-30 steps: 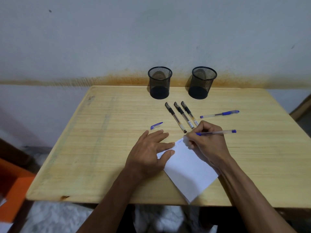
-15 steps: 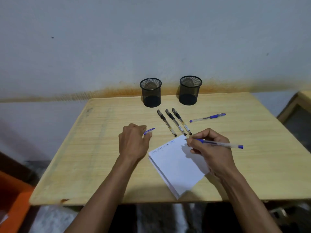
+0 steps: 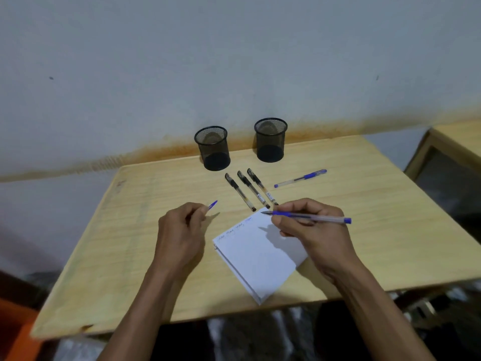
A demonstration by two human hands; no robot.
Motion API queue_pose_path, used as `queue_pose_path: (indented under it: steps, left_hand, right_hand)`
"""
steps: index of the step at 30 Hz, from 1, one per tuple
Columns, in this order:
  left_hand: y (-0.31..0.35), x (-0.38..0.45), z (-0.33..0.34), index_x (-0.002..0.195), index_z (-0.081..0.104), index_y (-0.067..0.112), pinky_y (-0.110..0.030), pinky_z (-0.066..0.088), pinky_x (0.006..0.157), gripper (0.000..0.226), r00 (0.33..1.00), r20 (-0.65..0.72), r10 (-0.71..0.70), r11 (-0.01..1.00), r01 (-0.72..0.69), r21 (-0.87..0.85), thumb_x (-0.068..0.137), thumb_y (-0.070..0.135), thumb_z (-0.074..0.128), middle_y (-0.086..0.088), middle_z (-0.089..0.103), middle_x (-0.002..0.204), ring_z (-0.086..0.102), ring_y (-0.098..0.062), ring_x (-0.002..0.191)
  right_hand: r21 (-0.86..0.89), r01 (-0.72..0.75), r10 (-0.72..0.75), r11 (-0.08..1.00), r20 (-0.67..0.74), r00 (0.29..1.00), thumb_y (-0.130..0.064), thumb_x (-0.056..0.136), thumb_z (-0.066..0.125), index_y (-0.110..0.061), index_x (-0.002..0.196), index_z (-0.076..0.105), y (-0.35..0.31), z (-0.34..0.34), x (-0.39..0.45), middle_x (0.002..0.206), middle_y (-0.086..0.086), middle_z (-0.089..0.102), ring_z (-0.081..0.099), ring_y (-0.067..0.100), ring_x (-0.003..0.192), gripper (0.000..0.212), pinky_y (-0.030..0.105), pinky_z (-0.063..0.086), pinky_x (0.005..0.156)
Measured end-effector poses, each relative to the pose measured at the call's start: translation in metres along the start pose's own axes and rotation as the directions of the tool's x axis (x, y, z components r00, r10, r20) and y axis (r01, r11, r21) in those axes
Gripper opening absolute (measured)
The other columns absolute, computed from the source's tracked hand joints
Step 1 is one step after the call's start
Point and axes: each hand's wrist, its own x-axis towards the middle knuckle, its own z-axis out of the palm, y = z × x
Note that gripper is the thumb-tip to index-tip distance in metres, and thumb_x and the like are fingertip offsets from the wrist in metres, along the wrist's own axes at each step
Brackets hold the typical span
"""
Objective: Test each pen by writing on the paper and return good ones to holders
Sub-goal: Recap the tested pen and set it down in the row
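My right hand holds an uncapped blue pen just above the top corner of the white paper pad, which bears a line of scribbles. My left hand pinches the blue pen cap, raised a little off the table left of the pad. Three black pens lie side by side beyond the pad. A capped blue pen lies to their right. Two black mesh holders stand at the table's back edge.
The wooden table stands against a grey wall with a rust-coloured stain line. Another wooden table edge shows at the far right. An orange object sits low at the left.
My left hand left the pad, reached to the cap on the table and picked it up. My right hand lifted the pen tip off the paper. The camera tilted back.
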Motion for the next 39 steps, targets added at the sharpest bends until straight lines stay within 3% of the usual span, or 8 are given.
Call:
queue_pose_path:
  steps: [7, 10, 16, 23, 29, 32, 36, 39]
  left_hand:
    - [0.014, -0.019, -0.008, 0.09, 0.075, 0.028, -0.023, 0.051, 0.065, 0.017, 0.989, 0.133, 0.06, 0.989, -0.041, -0.141, 0.093, 0.014, 0.065, 0.015, 0.074, 0.082, 0.067, -0.006, 0.073]
    - [0.016, -0.026, -0.009, 0.091, 0.075, 0.03, -0.016, 0.048, 0.068, 0.021, 0.983, 0.127, 0.134, 0.978, -0.11, -0.179, 0.093, 0.011, 0.066, 0.016, 0.074, 0.089, 0.067, -0.005, 0.082]
    - [0.016, -0.03, -0.011, 0.097, 0.077, 0.021, -0.025, 0.051, 0.075, 0.018, 0.963, 0.128, 0.235, 0.957, -0.207, -0.202, 0.093, 0.009, 0.065, 0.012, 0.072, 0.091, 0.068, -0.01, 0.089]
    - [0.024, -0.034, -0.013, 0.099, 0.078, 0.027, -0.02, 0.05, 0.077, 0.023, 0.938, 0.176, 0.3, 0.944, -0.266, -0.194, 0.093, 0.008, 0.066, 0.015, 0.072, 0.092, 0.067, -0.008, 0.092]
    - [0.038, -0.036, -0.009, 0.098, 0.078, 0.023, -0.013, 0.047, 0.076, 0.018, 0.925, 0.191, 0.327, 0.939, -0.295, -0.178, 0.092, 0.01, 0.067, 0.016, 0.072, 0.089, 0.067, -0.004, 0.089]
    - [0.04, -0.032, -0.008, 0.096, 0.079, 0.022, -0.014, 0.046, 0.074, 0.019, 0.913, 0.199, 0.357, 0.93, -0.326, -0.173, 0.091, 0.008, 0.068, 0.015, 0.072, 0.085, 0.067, -0.007, 0.085]
    - [0.044, -0.025, -0.007, 0.096, 0.077, 0.027, -0.024, 0.052, 0.076, 0.018, 0.888, 0.293, 0.355, 0.932, -0.314, -0.179, 0.092, 0.013, 0.067, 0.017, 0.071, 0.087, 0.067, -0.009, 0.087]
    - [0.043, -0.013, -0.009, 0.094, 0.075, 0.031, -0.027, 0.052, 0.079, 0.018, 0.894, 0.326, 0.307, 0.95, -0.265, -0.165, 0.094, 0.016, 0.065, 0.02, 0.07, 0.089, 0.066, -0.007, 0.089]
  right_hand:
    - [-0.124, 0.09, -0.078, 0.988, 0.104, 0.992, -0.017, 0.083, 0.083, -0.016, 0.092, 0.079, -0.018, 0.021, -0.002, 0.083, -0.001, 0.08, 0.076, 0.012, 0.081, 0.009, 0.026, 0.059, 0.062]
    - [-0.227, 0.126, -0.107, 0.966, 0.098, 0.99, -0.029, 0.081, 0.084, -0.023, 0.084, 0.08, -0.02, 0.025, -0.004, 0.083, -0.01, 0.079, 0.072, 0.004, 0.086, 0.008, 0.034, 0.061, 0.07]
    - [-0.263, 0.135, -0.11, 0.955, 0.11, 0.988, -0.04, 0.077, 0.083, -0.025, 0.082, 0.08, -0.018, 0.025, -0.009, 0.083, -0.011, 0.079, 0.072, 0.004, 0.085, 0.015, 0.036, 0.061, 0.071]
    - [-0.272, 0.138, -0.102, 0.952, 0.143, 0.984, -0.035, 0.078, 0.084, -0.023, 0.083, 0.08, -0.014, 0.027, -0.007, 0.082, -0.012, 0.079, 0.072, 0.002, 0.085, 0.013, 0.017, 0.053, 0.065]
    - [-0.199, 0.117, -0.094, 0.973, 0.12, 0.988, -0.025, 0.081, 0.084, -0.021, 0.083, 0.082, -0.008, 0.027, -0.009, 0.084, -0.008, 0.08, 0.074, 0.008, 0.088, 0.004, 0.04, 0.058, 0.075]
    - [-0.185, 0.147, -0.13, 0.972, 0.101, 0.986, -0.021, 0.082, 0.083, -0.021, 0.085, 0.082, -0.005, 0.027, -0.011, 0.084, -0.008, 0.08, 0.074, 0.01, 0.089, 0.003, 0.042, 0.06, 0.076]
    - [-0.112, 0.129, -0.116, 0.985, 0.11, 0.987, -0.027, 0.071, 0.084, -0.017, 0.084, 0.083, -0.009, 0.016, -0.01, 0.083, -0.001, 0.08, 0.073, 0.011, 0.079, 0.016, 0.025, 0.056, 0.06]
    - [-0.014, 0.132, -0.131, 0.991, 0.047, 0.99, -0.022, 0.065, 0.084, -0.021, 0.073, 0.083, -0.019, -0.004, -0.004, 0.072, 0.001, 0.077, 0.068, 0.01, 0.061, 0.008, 0.021, 0.055, 0.058]
